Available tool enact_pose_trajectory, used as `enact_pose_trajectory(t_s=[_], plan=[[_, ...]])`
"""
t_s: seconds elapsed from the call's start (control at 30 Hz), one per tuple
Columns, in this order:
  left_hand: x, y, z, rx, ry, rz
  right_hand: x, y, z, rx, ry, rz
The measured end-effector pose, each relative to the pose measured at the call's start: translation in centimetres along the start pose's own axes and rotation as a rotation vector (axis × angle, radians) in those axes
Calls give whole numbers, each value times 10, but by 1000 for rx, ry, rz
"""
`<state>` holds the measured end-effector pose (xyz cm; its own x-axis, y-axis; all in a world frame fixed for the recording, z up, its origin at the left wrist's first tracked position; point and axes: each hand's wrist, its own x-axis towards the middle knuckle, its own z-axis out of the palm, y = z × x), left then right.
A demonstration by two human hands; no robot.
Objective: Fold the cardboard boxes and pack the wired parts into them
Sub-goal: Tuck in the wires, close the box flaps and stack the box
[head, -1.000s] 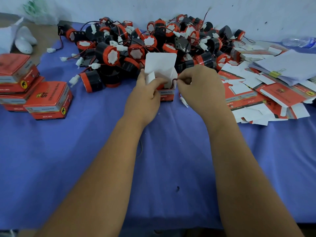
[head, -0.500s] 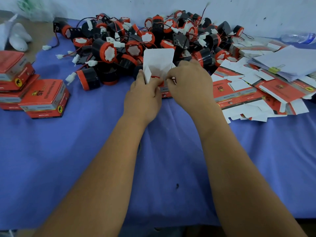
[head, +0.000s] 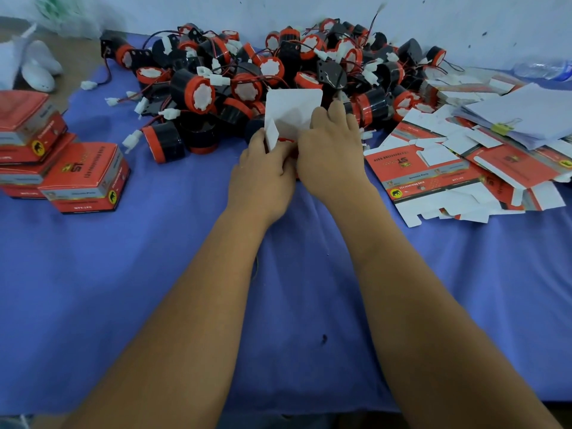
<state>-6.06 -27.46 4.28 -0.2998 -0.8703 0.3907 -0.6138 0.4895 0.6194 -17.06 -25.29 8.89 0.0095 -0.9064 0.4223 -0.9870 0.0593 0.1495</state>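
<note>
On the blue cloth [head: 123,289] I see my left hand [head: 263,178] pinching the box [head: 292,114]'s small side flap; my right hand [head: 332,153] curls against its white lid. Folded boxes [head: 86,181] read "ST".

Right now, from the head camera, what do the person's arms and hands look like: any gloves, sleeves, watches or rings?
Both arms are bare from the bottom edge of the frame up to the wrists, with no sleeves in view. The left hand and right hand wear no gloves. No watch, wristband or ring shows on either, though the fingertips are partly hidden behind the box they work on.
</note>
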Motion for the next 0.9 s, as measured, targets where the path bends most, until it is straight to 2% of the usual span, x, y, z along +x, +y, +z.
enact_pose_trajectory(t_s=[0.17,0.23,0.37,0.53,0.77,0.9], plan=[[1,1,1,-144,-12,-53,-5,9,-1,36,-50,-45],[0,1,1,-154,-10,-48,-4,10,-5,122,-71,-51],[-1,2,1,-104,14,-33,-4,12,-17,358,-2,152],[0,1,1,-94,4,-35,-5,15,-22,774,62,327],[0,1,1,-94,-3,-18,-6,12,-13,1041,164,531],[1,1,1,-85,-5,-4,-6,9,-10,1061,277,591]])
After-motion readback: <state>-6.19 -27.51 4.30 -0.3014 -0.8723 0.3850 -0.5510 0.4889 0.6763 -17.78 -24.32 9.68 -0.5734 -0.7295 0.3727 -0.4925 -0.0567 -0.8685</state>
